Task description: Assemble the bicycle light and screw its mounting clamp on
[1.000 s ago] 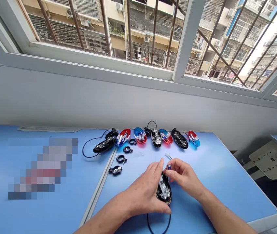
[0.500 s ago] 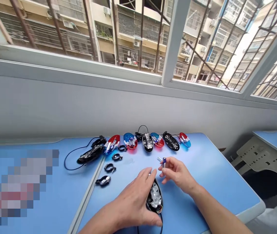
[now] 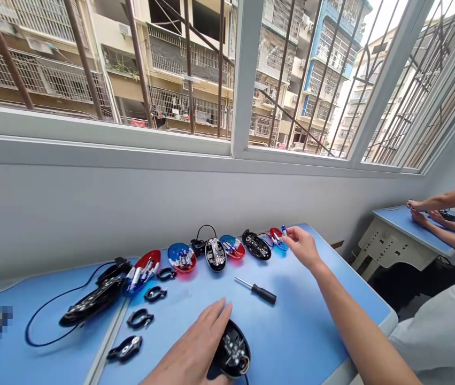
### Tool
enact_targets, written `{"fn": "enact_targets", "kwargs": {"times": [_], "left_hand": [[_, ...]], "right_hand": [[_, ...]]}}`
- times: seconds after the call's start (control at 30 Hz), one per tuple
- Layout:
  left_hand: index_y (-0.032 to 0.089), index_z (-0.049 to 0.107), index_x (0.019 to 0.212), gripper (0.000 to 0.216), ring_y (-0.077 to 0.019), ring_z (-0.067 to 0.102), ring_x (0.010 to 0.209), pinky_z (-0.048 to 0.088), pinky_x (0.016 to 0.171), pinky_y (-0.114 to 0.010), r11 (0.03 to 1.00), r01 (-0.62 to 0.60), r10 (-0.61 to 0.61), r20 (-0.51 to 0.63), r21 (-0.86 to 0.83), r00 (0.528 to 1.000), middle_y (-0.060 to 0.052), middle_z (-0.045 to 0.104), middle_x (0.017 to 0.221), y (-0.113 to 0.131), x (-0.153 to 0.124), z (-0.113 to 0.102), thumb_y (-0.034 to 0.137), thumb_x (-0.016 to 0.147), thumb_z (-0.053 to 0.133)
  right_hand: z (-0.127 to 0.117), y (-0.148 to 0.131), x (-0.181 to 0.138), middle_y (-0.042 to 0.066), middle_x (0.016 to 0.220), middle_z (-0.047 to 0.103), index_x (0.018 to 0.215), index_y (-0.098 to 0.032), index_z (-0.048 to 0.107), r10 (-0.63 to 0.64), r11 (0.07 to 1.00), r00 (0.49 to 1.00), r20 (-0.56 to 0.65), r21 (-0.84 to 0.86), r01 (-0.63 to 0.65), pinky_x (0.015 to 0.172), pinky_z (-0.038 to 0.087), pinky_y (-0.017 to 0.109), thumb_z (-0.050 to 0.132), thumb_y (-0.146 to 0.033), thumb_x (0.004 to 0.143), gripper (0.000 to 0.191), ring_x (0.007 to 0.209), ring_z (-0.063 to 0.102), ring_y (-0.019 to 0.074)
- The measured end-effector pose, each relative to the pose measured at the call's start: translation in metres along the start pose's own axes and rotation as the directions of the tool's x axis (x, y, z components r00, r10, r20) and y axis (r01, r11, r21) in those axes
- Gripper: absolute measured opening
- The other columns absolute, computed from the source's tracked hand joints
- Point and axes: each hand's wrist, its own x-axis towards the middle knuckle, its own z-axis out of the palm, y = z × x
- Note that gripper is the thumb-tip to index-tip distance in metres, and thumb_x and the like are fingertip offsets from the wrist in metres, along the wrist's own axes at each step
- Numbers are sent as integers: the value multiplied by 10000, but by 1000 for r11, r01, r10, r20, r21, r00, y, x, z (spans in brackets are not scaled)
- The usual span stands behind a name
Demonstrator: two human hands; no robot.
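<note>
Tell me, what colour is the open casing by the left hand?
The open casing is black; it shows best in the head view.

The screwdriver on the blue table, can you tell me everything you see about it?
The screwdriver has a thick black handle that looks like plastic and a thin, straight, silvery shaft that looks like metal. It lies on its side on the blue table, slanted, handle to the right, shaft pointing left and away from the person. It is farther off than the black oval housing by the left hand. Only the table touches it. The tip's shape is too small to tell.
</note>
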Motion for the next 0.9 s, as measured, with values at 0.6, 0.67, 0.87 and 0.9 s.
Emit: {"fn": "enact_targets", "kwargs": {"times": [0.6, 0.67, 0.87, 0.9], "left_hand": [[220, 346, 1426, 822, -354, 216, 1381, 242, 1120, -476, 996, -89, 89, -67, 4, 994, -82, 240, 1508, -22, 8, 23, 333, 662, 626], [223, 325, 1434, 814, -330, 204, 1389, 229, 1125, -466, 994, -107, 108, -85, 11, 991, -78, 229, 1511, -22, 6, 23, 322, 678, 609], [218, 324, 1431, 821, -309, 183, 1393, 225, 1122, -470, 998, -45, 45, -10, 44, 999, -76, 208, 1508, -13, 2, 15, 315, 663, 597], [197, 316, 1434, 822, -305, 169, 1396, 218, 1125, -462, 998, -26, 26, 6, 61, 1000, -83, 193, 1509, -9, 2, 12, 318, 667, 585]], "right_hand": [[31, 36, 26, 76, 1166, 582, 1128, -178, 570, 20, 747, 1000, 5, -665, -12, 836, 513, 393, 527, -303, 927, 241, 978, 598, 190], [31, 36, 27, 76, 1168, 580, 1134, -178, 567, 41, 730, 999, 21, -683, -16, 834, 514, 392, 528, -303, 926, 245, 977, 599, 191], [29, 34, 27, 77, 1175, 577, 1142, -180, 563, 95, 701, 994, 52, -712, -29, 836, 514, 394, 528, -303, 927, 251, 982, 598, 193], [29, 34, 27, 78, 1176, 576, 1143, -180, 563, 99, 698, 993, 57, -716, -29, 836, 514, 394, 528, -304, 927, 252, 982, 598, 193]]}}
